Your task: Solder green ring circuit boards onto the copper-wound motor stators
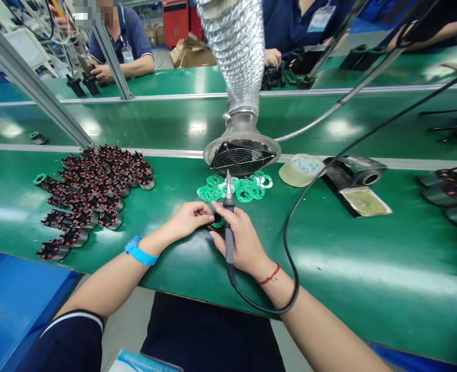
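Note:
My left hand [187, 221] is closed, its thumb and fingers gripping the rim of a motor stator [216, 223] with a green circuit board on top. In my right hand [244, 238] is a soldering iron [229, 232], its tip pointing away from me and up. The right thumb and fingers also reach the stator's right side, so the hands partly cover it. Just beyond lies a loose pile of green ring-shaped circuit boards [244, 194]. Above them hangs the round fume extractor hood [241, 152] on a silver duct.
Many stators [96, 191] with copper windings crowd the left of the green bench [340, 279]; more stators [453, 199] are at the right edge. A tape roll [301, 169] and an iron stand [356, 181] sit right of the hood. The iron's black cable [290, 243] loops over my right forearm. Co-workers sit opposite.

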`<move>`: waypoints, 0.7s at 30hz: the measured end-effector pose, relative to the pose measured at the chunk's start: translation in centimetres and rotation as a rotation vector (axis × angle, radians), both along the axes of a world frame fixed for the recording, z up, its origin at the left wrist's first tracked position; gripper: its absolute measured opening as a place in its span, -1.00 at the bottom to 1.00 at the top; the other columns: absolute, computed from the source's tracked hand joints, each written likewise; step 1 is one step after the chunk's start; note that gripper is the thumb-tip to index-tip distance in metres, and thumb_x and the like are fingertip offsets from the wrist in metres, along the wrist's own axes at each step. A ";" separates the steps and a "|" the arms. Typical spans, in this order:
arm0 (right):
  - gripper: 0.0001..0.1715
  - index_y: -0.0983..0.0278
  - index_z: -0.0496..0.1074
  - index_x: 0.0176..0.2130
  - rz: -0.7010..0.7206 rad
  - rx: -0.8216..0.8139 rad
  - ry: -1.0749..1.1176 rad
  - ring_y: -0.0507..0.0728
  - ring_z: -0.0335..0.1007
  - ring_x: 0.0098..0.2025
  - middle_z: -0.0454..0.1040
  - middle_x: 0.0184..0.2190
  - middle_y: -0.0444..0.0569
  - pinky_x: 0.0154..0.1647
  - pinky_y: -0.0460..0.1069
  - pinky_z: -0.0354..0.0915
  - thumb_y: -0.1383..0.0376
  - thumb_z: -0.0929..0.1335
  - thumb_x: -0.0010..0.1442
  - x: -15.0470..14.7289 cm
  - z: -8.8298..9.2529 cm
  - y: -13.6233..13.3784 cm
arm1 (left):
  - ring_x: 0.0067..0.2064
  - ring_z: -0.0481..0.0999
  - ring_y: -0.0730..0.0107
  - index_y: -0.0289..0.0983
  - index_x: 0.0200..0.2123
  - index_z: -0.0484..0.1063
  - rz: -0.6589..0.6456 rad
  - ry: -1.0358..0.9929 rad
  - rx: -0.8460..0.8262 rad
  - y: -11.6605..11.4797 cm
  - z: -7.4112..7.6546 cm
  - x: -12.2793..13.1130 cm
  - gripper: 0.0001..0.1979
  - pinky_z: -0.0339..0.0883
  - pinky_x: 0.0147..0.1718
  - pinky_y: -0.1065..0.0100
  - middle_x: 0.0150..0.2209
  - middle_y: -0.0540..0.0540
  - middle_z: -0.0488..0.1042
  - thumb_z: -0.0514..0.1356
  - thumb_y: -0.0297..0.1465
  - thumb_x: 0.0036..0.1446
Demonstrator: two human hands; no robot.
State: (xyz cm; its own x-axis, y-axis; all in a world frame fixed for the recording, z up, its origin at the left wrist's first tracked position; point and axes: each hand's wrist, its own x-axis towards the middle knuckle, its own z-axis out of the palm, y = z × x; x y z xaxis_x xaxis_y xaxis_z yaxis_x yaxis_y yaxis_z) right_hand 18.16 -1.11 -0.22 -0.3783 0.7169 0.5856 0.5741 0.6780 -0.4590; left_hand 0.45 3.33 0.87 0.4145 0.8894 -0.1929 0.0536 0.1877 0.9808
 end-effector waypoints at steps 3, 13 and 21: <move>-0.33 0.18 0.09 0.27 0.031 0.000 -0.036 0.28 0.33 0.09 0.46 0.06 0.10 0.01 0.23 0.34 0.35 0.32 0.22 0.1 0.5 -0.1 | -0.42 0.33 0.53 -0.34 -0.47 0.39 -0.016 -0.040 -0.056 -0.1 0.4 0.0 -0.76 0.21 -0.32 0.42 -0.50 0.06 0.39 0.35 -0.32 -0.09; -0.52 0.19 0.22 0.15 -0.022 -0.052 0.078 0.17 0.46 -0.19 0.62 -0.23 -0.06 -0.12 0.13 0.36 0.44 0.28 0.27 0.8 1.1 -0.3 | -0.45 0.23 0.52 -0.30 -0.47 0.33 0.053 0.212 0.062 -0.5 1.6 0.1 -0.93 0.10 -0.41 0.43 -0.52 0.09 0.30 0.15 -0.46 0.05; -0.72 0.20 0.43 0.00 -0.189 -0.285 0.503 0.09 0.56 -0.40 0.58 -0.30 -0.04 -0.36 0.01 0.48 0.22 0.30 0.31 2.5 0.3 -1.8 | -0.44 0.29 0.48 -0.26 -0.40 0.25 0.029 0.342 0.148 -0.3 0.2 -0.2 -0.90 0.13 -0.44 0.41 -0.50 0.08 0.29 0.09 -0.39 0.16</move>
State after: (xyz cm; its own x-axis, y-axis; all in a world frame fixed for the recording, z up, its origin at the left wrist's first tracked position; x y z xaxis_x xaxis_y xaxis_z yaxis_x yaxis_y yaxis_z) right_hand 20.67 -2.94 0.08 0.0444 0.8994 0.4349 0.3381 0.3961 -0.8537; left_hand 0.23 3.06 1.10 0.3226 0.9283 -0.1846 0.3801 0.0516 0.9235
